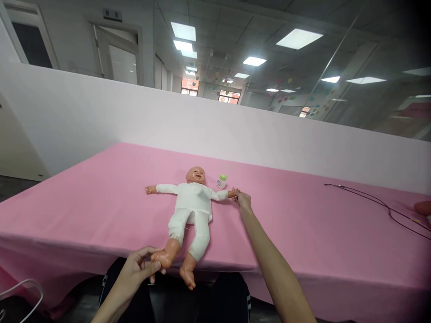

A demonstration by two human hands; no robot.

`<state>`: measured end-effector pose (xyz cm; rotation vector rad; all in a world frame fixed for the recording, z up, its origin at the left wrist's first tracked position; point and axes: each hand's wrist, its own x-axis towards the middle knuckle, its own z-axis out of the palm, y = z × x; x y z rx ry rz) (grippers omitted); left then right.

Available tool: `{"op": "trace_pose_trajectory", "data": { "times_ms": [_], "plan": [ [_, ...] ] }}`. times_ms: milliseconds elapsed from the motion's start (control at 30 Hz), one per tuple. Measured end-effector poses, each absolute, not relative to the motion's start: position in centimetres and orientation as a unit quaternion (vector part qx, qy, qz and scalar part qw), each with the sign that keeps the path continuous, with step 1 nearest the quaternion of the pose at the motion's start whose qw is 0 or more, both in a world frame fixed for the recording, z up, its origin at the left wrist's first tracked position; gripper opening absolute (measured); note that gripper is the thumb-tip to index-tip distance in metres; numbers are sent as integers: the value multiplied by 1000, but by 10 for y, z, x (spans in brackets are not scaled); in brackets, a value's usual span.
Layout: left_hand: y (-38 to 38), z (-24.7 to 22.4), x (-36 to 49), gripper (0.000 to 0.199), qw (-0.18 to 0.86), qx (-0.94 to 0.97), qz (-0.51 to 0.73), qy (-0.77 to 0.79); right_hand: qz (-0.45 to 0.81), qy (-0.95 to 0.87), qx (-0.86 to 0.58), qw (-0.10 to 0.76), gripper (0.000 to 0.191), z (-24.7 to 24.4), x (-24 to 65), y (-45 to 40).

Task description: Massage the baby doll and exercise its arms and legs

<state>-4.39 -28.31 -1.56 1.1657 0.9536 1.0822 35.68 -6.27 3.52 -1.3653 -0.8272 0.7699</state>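
Observation:
A baby doll [191, 206] with a plastic head and limbs and a white cloth body lies on its back on the pink-covered table [101, 202]. My left hand [136, 269] is shut around the doll's foot [163, 258] at the near table edge. The other foot [187, 274] hangs past that edge. My right hand [243, 200] pinches the doll's outstretched plastic hand [232, 194]. Just above that arm stands a small white bottle with a green cap [221, 181], next to the doll's head and touching neither of my hands.
A thin black cable [380, 204] lies on the pink cloth at the right, and a small orange-pink object [423, 207] sits at the right border. A white wire loop [20, 298] shows low on the left. A white partition [168, 116] runs behind the table.

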Motion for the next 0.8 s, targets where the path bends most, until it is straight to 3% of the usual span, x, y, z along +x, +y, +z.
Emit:
{"op": "trace_pose_trajectory", "data": {
  "times_ms": [100, 200, 267, 400, 500, 633, 800],
  "plan": [
    [-256, 10, -39, 50, 571, 509, 496, 410, 352, -440, -549, 618, 32, 55, 335, -63],
    [-211, 35, -25, 47, 527, 525, 532, 404, 362, -576, -512, 525, 37, 58, 299, -73],
    [-179, 41, -10, 47, 521, 519, 547, 400, 352, -629, -508, 471, 34, 50, 276, -84],
    [-140, 37, 15, 52, 537, 509, 552, 386, 310, -653, -524, 451, 28, 38, 259, -94],
    [-150, 36, 10, 49, 534, 516, 550, 383, 328, -636, -517, 469, 30, 47, 277, -86],
    [-197, 29, -23, 45, 534, 531, 528, 393, 333, -507, -547, 576, 37, 56, 321, -65],
    [-259, -20, -54, 40, 584, 525, 473, 400, 357, -312, -618, 627, 31, 27, 361, -57]
  ]
}}
